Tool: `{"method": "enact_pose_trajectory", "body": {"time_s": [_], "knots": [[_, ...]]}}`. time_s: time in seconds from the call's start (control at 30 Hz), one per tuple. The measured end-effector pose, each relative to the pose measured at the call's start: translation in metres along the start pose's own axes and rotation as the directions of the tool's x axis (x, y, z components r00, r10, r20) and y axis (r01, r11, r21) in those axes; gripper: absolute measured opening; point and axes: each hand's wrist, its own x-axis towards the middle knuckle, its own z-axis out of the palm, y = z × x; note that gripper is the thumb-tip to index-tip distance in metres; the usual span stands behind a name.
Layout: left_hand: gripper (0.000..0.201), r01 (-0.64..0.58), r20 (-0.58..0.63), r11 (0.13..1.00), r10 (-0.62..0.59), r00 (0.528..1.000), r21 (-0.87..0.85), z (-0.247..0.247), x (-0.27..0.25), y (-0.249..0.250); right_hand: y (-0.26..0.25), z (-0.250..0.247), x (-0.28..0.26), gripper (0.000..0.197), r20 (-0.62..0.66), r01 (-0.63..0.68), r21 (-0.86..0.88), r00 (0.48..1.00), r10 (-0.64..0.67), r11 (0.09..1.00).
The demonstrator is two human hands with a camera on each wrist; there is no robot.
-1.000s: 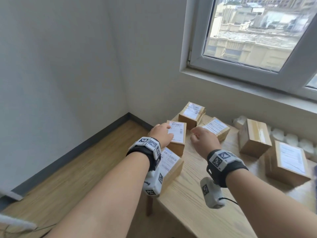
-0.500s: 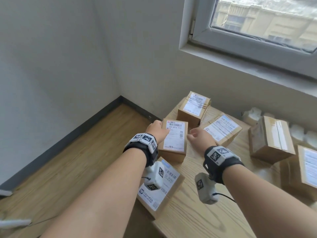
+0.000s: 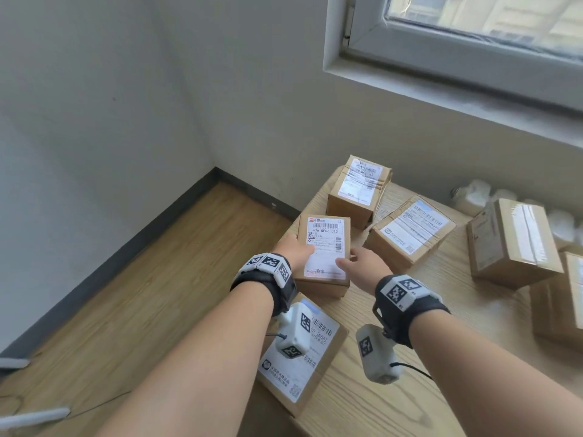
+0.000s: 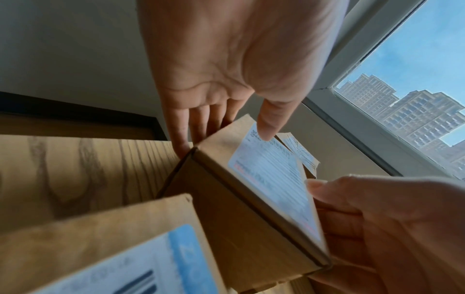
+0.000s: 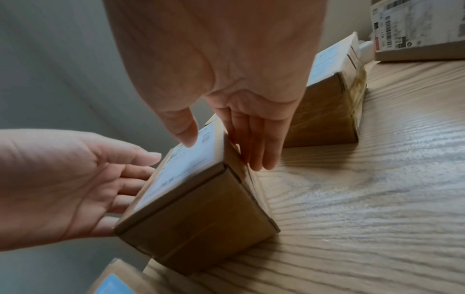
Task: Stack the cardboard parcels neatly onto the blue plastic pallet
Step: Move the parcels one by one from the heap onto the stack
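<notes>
Now both hands clasp one labelled cardboard parcel on the wooden table.
Left hand grips its left side, right hand its right, thumbs resting on the shipping label; other parcels sit just beside it.

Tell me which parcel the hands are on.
The parcel at the table's left edge, between left hand and right hand; the other parcels lie untouched.
</notes>
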Motion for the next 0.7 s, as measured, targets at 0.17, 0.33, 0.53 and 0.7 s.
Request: {"method": "enact_pose_trajectory", "body": {"time_s": [0.17, 0.33, 0.53, 0.7], "knots": [[0.039, -0.057, -0.047, 0.997, 0.055, 0.997, -0.05, -0.007, -0.009, 0.007, -0.005, -0.006, -0.011, 0.04, -0.077, -0.013, 0.073, 0.997, 0.019, 0.997], [0.044, -0.128, -0.083, 0.982, 0.118, 0.99, -0.137, -0.015, -0.027, 0.018, -0.009, -0.019, -0.034, 0.039, -0.175, 0.015, 0.129, 0.985, 0.008, 0.992], [0.061, -0.225, -0.073, 0.95, 0.214, 0.974, -0.217, -0.015, -0.06, 0.031, -0.007, -0.035, -0.074, 0.033, -0.289, 0.033, 0.235, 0.957, 0.037, 0.971], [0.068, -0.305, -0.075, 0.923, 0.296, 0.952, -0.233, -0.002, -0.091, 0.039, 0.004, -0.042, -0.113, 0.026, -0.387, 0.034, 0.299, 0.918, 0.089, 0.954]]}}
